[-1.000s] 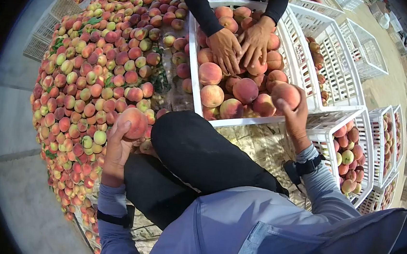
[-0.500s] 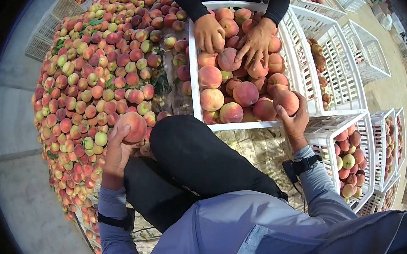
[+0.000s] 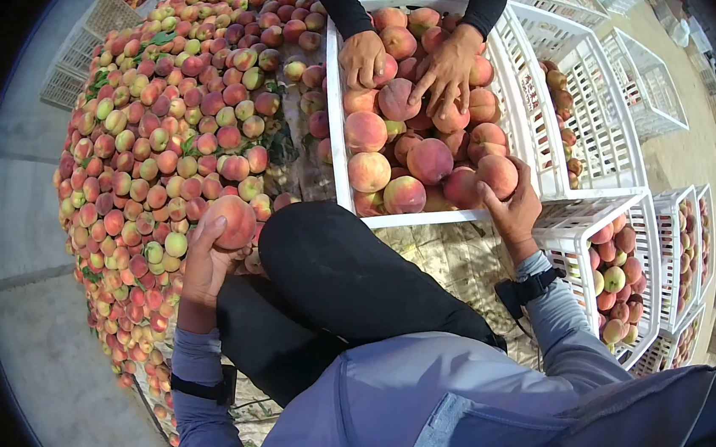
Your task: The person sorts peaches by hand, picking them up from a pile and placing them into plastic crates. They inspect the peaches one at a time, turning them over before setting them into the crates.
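Note:
My left hand point(image 3: 206, 263) is wrapped round a large peach point(image 3: 233, 222), held beside my knee above the edge of the big heap. In my right hand point(image 3: 519, 205) is another peach point(image 3: 497, 176), at the near right corner of a white plastic crate point(image 3: 426, 223). Large red and yellow peaches point(image 3: 430, 161) fill much of that crate. Across from me, a co-worker in black sleeves has both hands in it: one hand point(image 3: 362, 57) is at the far left side, the other hand point(image 3: 446, 71) lies spread on peaches near the middle.
A wide heap of peaches point(image 3: 152, 146) with some leaves spreads over the ground to my left. White crates point(image 3: 590, 99) stand to the right, several holding smaller peaches point(image 3: 617, 280). Another stack of crates point(image 3: 84, 46) is at the far left. My bent knee point(image 3: 330, 247) is in front of the crate.
My right hand, with its peach, has shifted slightly left and down over the crate corner. The co-worker's left-side hand has moved a little. My left hand keeps its peach.

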Demonstrator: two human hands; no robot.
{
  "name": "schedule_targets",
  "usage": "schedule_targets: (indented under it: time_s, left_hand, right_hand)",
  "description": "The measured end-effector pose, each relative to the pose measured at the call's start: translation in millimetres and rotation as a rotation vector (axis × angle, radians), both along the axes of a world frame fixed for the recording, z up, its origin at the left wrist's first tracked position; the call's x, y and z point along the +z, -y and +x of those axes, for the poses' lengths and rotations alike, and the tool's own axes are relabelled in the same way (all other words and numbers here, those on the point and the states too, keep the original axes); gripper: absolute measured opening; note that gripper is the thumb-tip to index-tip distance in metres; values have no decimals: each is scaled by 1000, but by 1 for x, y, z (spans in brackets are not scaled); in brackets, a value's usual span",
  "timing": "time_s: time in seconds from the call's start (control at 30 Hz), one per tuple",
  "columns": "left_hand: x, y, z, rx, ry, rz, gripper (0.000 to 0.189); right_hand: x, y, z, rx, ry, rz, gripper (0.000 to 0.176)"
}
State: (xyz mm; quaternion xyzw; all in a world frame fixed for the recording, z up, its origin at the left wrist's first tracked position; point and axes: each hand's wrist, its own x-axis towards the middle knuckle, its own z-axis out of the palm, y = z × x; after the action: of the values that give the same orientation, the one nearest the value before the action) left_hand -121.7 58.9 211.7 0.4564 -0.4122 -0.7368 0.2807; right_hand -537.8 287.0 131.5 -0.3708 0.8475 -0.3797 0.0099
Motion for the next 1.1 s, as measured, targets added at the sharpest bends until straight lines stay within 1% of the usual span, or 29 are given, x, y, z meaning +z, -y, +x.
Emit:
schedule_targets:
  time_s: [0.6, 0.8, 0.9, 1.1]
  left_hand:
    - [-4, 2, 1, 12, -1, 3, 47]
    - [-6, 2, 2, 32, -23, 21, 51]
    - [-10, 7, 11, -37, -91, 69, 58]
    - [-15, 9, 14, -44, -103, 66, 58]
  right_hand:
    - [2, 3, 1, -1, -32, 56, 71]
    - [2, 3, 1, -4, -28, 63, 71]
    - [3, 3, 1, 0, -21, 60, 71]
    - [2, 3, 1, -12, -46, 90, 72]
